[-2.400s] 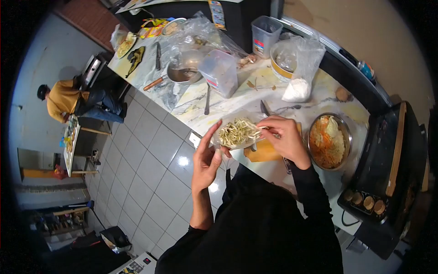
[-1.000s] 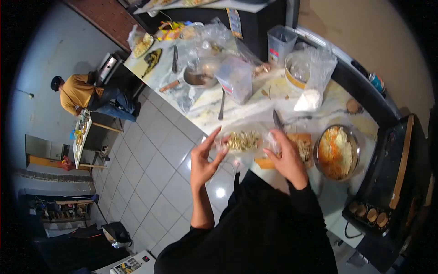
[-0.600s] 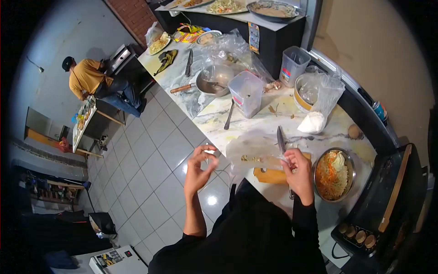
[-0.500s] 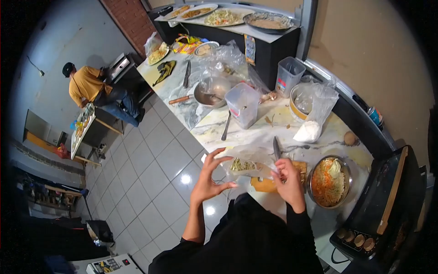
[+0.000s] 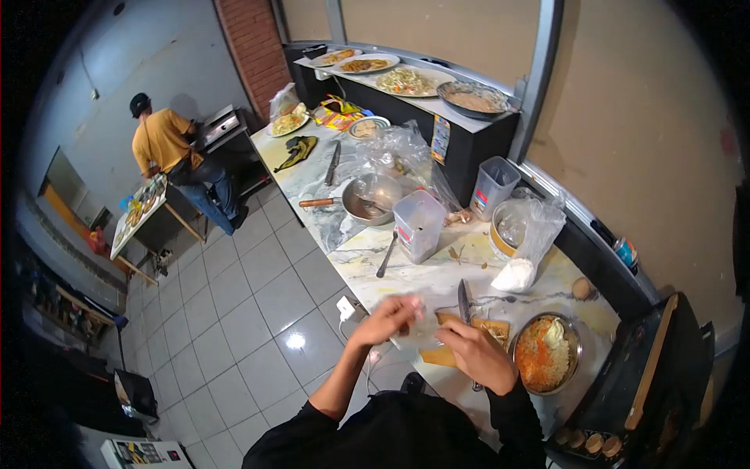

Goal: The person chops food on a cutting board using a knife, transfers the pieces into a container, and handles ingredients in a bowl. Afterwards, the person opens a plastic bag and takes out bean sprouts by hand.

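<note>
My left hand [image 5: 388, 319] has its fingers pinched together on the clear plastic bag [image 5: 423, 330], above the table's front edge. My right hand [image 5: 478, 356] is closed on the bag's other side. The bag is hard to make out between them, and its contents are not clear. Beneath the hands lies an orange cutting board [image 5: 439, 357] with chopped pale food on it. A knife [image 5: 464, 301] lies across the board. Right of it stands a metal bowl [image 5: 549, 353] of shredded orange and pale food.
A clear container [image 5: 419, 227], a spoon [image 5: 387, 254], a pan [image 5: 371, 199] and a bag of white powder [image 5: 514, 276] stand behind. Plates of food [image 5: 406, 80] line the raised shelf. A black stove [image 5: 625, 391] is at right. A person [image 5: 168, 144] stands at far left.
Both hands have drawn closer together, and the left one, open before, has closed on the bag. The bag looks bunched up rather than spread. The view has tilted up, showing more of the shelf.
</note>
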Demonstrator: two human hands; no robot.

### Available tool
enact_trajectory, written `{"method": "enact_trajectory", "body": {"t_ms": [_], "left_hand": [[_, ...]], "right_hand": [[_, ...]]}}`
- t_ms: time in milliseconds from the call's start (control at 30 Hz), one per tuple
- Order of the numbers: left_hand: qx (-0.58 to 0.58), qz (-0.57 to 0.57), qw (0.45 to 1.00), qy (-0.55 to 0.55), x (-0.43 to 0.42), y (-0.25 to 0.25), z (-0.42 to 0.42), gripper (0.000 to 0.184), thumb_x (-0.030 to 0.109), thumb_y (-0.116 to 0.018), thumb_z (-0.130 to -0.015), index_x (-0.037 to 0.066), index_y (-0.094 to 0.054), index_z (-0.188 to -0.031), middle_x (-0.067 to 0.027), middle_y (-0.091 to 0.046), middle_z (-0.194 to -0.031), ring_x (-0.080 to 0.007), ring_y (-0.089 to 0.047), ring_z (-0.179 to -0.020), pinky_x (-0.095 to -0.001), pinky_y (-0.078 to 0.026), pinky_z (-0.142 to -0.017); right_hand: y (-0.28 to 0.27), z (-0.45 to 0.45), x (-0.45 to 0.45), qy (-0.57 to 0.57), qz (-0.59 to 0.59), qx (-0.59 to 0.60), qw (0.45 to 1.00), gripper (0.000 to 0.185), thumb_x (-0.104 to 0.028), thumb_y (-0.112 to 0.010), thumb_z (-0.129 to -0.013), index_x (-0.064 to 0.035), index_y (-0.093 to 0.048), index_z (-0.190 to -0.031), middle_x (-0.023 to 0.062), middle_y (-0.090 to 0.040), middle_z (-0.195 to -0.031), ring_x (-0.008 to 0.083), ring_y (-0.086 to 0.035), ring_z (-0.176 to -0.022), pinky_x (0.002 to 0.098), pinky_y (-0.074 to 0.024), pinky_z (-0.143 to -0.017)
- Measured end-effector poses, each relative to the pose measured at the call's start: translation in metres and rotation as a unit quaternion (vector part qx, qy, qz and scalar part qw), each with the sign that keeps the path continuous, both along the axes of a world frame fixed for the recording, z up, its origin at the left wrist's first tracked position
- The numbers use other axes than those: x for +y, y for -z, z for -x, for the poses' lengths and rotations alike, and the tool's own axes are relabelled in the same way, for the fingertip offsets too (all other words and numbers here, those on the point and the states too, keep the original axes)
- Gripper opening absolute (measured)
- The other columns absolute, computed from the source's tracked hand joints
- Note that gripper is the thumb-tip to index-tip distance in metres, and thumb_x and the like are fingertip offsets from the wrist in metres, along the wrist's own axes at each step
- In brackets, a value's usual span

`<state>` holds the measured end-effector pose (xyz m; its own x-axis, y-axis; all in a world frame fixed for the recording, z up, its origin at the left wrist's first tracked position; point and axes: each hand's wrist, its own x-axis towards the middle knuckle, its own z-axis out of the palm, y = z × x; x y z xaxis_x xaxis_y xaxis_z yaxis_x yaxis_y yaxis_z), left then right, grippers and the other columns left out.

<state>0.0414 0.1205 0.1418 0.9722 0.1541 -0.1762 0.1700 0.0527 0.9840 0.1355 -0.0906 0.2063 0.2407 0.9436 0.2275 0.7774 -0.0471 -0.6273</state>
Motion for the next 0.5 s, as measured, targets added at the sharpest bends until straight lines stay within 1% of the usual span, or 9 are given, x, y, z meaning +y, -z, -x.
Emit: {"method": "enact_trajectory", "body": {"t_ms": [33, 100, 167, 233, 300, 333, 400, 467, 500], "left_hand": [[-0.007, 0.001, 1.0, -0.01, -0.009, -0.006, 0.008, 0.043, 0.037, -0.039, -0.105, 0.002, -0.058, -0.087, 0.0018, -0.049, -0.065, -0.0072, -0.051, -0.065, -0.0229, -0.041, -0.057], [-0.044, -0.075, 0.993, 0.079, -0.029, -0.01, 0.022, 0.047, 0.039, -0.037, -0.106, 0.0, -0.058, -0.093, 0.0017, -0.048, -0.068, -0.0077, -0.044, -0.065, -0.0245, -0.039, -0.059], [-0.039, -0.03, 0.995, 0.082, -0.047, -0.045, 0.036, 0.049, 0.041, -0.032, -0.106, -0.001, -0.056, -0.097, 0.0005, -0.045, -0.071, -0.009, -0.039, -0.067, -0.0253, -0.037, -0.06], [-0.027, -0.012, 0.996, 0.087, -0.049, -0.044, 0.04, 0.053, 0.048, -0.032, -0.105, 0.0, -0.055, -0.1, 0.0007, -0.045, -0.072, -0.009, -0.041, -0.068, -0.0254, -0.039, -0.062], [0.114, 0.08, 0.99, -0.006, -0.058, -0.044, 0.05, 0.06, 0.057, -0.033, -0.101, 0.002, -0.055, -0.099, 0.0023, -0.045, -0.072, -0.0092, -0.042, -0.068, -0.0245, -0.039, -0.063], [0.086, 0.11, 0.989, 0.036, -0.057, -0.028, 0.048, 0.066, 0.065, -0.036, -0.096, 0.003, -0.055, -0.11, 0.0007, -0.051, -0.083, -0.0081, -0.041, -0.063, -0.0219, -0.033, -0.054], [0.134, 0.133, 0.981, 0.055, -0.057, -0.036, 0.051, 0.064, 0.064, -0.037, -0.097, 0.004, -0.054, -0.111, -0.0004, -0.052, -0.085, -0.0078, -0.042, -0.063, -0.0218, -0.032, -0.053], [0.136, 0.227, 0.962, 0.069, -0.064, -0.006, 0.05, 0.059, 0.06, -0.039, -0.098, 0.005, -0.051, -0.116, -0.0011, -0.052, -0.084, -0.0071, -0.04, -0.059, -0.0234, -0.03, -0.048], [0.137, 0.227, 0.962, 0.065, -0.062, 0.012, 0.05, 0.059, 0.06, -0.039, -0.098, 0.005, -0.051, -0.116, -0.0011, -0.052, -0.084, -0.0071, -0.04, -0.059, -0.0234, -0.03, -0.048]], "right_hand": [[-0.009, 0.003, 0.002, -0.01, 0.001, -0.007, 1.0, 0.034, 0.011, -0.056, -0.074, 0.0006, -0.059, -0.106, 0.0169, -0.059, -0.101, 0.0372, -0.062, -0.086, 0.0412, -0.0518, -0.072], [-0.022, 0.005, 0.008, -0.057, -0.099, -0.058, 0.992, 0.031, 0.01, -0.06, -0.073, -0.0003, -0.063, -0.102, 0.0132, -0.059, -0.104, 0.0325, -0.064, -0.084, 0.0389, -0.0534, -0.071], [-0.018, 0.01, 0.012, -0.058, -0.136, -0.051, 0.988, 0.025, 0.008, -0.067, -0.071, -0.0018, -0.068, -0.094, 0.0104, -0.059, -0.107, 0.029, -0.063, -0.089, 0.0372, -0.0527, -0.074], [-0.024, 0.013, 0.015, -0.041, -0.169, -0.032, 0.984, 0.022, 0.005, -0.071, -0.07, -0.0032, -0.07, -0.09, 0.0103, -0.058, -0.109, 0.0289, -0.06, -0.097, 0.0365, -0.0511, -0.077], [-0.013, 0.015, 0.014, -0.033, -0.162, -0.016, 0.986, 0.02, 0.005, -0.073, -0.068, -0.0031, -0.071, -0.086, 0.0104, -0.057, -0.107, 0.0289, -0.058, -0.099, 0.0363, -0.0494, -0.079], [-0.007, 0.016, 0.013, -0.041, -0.158, 0.037, 0.986, 0.02, 0.006, -0.073, -0.069, -0.003, -0.071, -0.086, 0.0105, -0.057, -0.107, 0.0288, -0.058, -0.098, 0.0362, -0.0496, -0.078], [0.001, 0.018, 0.008, -0.041, -0.132, 0.113, 0.984, 0.021, 0.007, -0.073, -0.069, -0.0028, -0.07, -0.087, 0.0097, -0.057, -0.103, 0.0281, -0.059, -0.095, 0.0361, -0.0496, -0.076], [-0.001, 0.02, 0.007, -0.046, -0.137, 0.098, 0.985, 0.021, 0.008, -0.071, -0.07, -0.0027, -0.07, -0.088, 0.0097, -0.058, -0.099, 0.0282, -0.059, -0.092, 0.0364, -0.0495, -0.075], [-0.001, 0.02, 0.008, -0.046, -0.142, 0.082, 0.985, 0.021, 0.009, -0.07, -0.07, -0.0026, -0.07, -0.088, 0.0097, -0.058, -0.095, 0.0282, -0.06, -0.09, 0.0368, -0.0493, -0.073]]}}
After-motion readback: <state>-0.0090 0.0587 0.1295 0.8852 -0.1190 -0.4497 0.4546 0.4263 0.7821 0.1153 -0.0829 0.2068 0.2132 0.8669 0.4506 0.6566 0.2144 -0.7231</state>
